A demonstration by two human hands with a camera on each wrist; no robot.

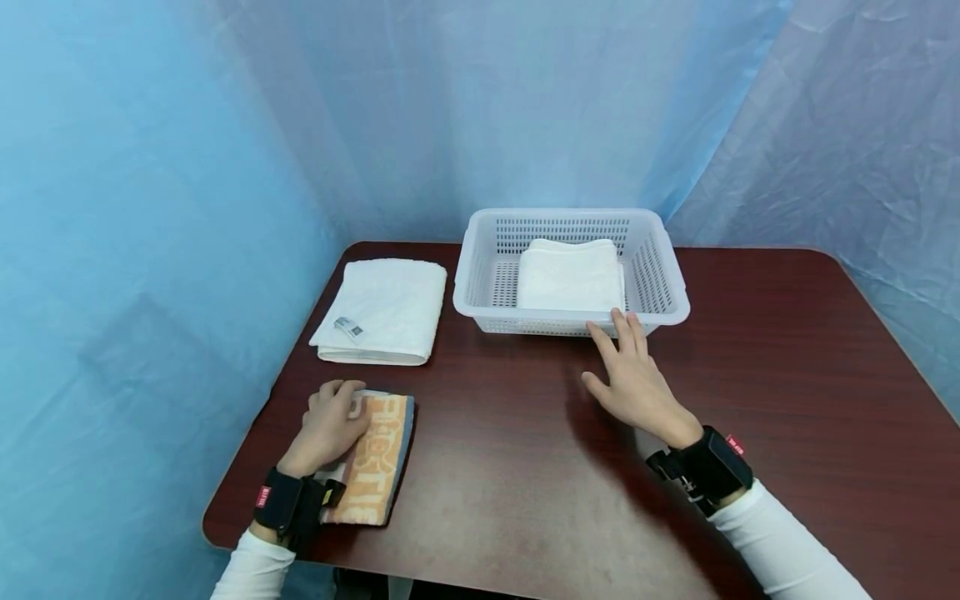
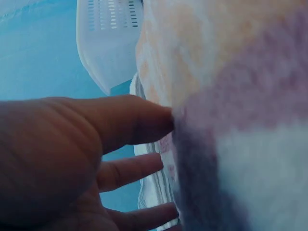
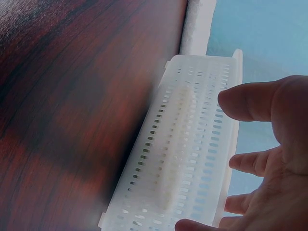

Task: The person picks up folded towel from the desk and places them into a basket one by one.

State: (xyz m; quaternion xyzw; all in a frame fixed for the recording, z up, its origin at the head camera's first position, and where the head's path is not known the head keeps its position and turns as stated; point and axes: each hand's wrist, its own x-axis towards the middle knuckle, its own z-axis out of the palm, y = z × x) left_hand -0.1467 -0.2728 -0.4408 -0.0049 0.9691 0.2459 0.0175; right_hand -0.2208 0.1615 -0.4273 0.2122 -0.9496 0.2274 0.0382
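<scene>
My left hand [image 1: 326, 427] rests on a folded towel [image 1: 382, 467] with orange, blue and mauve patches and pale lettering. In the left wrist view, the thumb and fairly straight fingertips meet the surface of this patterned towel [image 2: 192, 62]. Fingers spread, my right hand [image 1: 636, 390] reaches over the table to the front rim of a white plastic basket [image 1: 480, 312]. Slotted walls of that basket [image 3: 192, 139] show beside the spread fingers in the right wrist view. Inside it lies a folded white towel [image 1: 570, 279].
Behind the patterned towel, another folded white towel [image 1: 390, 304] with a small printed label lies left of the basket. Everything stands on a dark red-brown table [image 1: 510, 433] with rounded corners. Blue sheeting [image 1: 420, 108] hangs behind and to the left.
</scene>
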